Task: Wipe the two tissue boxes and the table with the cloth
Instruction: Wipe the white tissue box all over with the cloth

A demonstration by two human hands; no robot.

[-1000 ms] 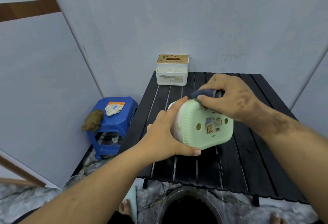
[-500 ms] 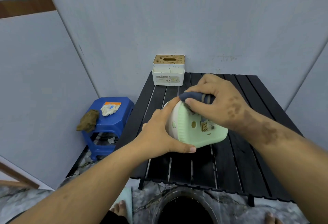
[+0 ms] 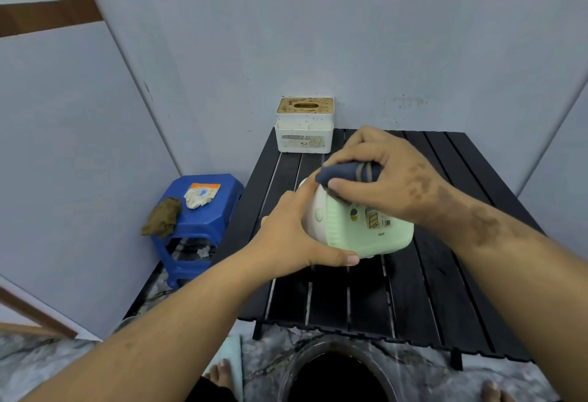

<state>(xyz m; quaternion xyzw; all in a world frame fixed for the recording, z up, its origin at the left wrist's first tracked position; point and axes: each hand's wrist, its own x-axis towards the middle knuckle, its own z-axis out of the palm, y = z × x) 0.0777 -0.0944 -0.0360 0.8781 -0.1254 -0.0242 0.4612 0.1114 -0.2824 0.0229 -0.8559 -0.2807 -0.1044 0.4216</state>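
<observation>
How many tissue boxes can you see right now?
2. A green tissue box tipped on its side, held by the left hand over the table; a white tissue box at its far left corner.

Walls: plain pale grey-blue (image 3: pixel 350 35), meeting in a corner at the left.
Window: brown wooden frame (image 3: pixel 47 16) at the top left (only partly visible).
Floor: grey marbled stone (image 3: pixel 38 366).
Stool: blue plastic (image 3: pixel 203 223), near the left wall; brown rag (image 3: pixel 162 217) and white packet (image 3: pixel 199 196) on its seat.
Light: soft, even.
</observation>
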